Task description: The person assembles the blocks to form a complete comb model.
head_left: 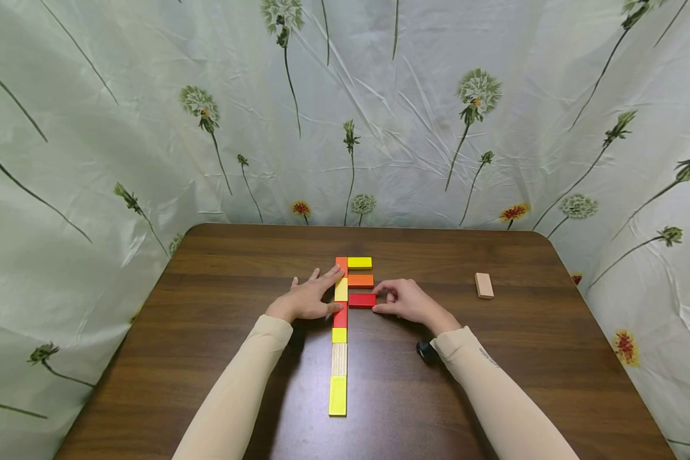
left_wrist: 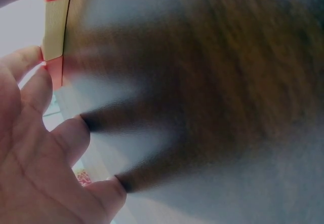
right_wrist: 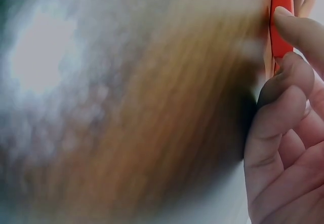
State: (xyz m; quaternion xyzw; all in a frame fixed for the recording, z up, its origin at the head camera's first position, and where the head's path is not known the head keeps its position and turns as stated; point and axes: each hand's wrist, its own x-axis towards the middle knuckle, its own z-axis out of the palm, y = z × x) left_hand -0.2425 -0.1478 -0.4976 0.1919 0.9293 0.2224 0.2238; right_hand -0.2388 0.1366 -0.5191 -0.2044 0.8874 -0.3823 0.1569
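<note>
A column of wooden blocks runs toward me: an orange block, a pale yellow block [head_left: 341,292], a red block [head_left: 340,319], a short yellow block [head_left: 339,335], a plain striped wood section [head_left: 339,361] and a yellow block [head_left: 337,397]. Fingers spread, my left hand [head_left: 305,300] touches the column's upper part from the left, index at the orange block, thumb at the red one. My right hand [head_left: 407,301] pinches the right end of another red block [right_wrist: 282,34] between thumb and index finger. That block lies crosswise beside the column, below an orange block [head_left: 360,281] and a yellow block [head_left: 359,262].
A plain wood block [head_left: 484,285] lies apart on the right of the brown table [head_left: 236,268]. Something black [head_left: 427,352] sits at my right wrist. Behind the table hangs a flowered curtain [head_left: 402,160].
</note>
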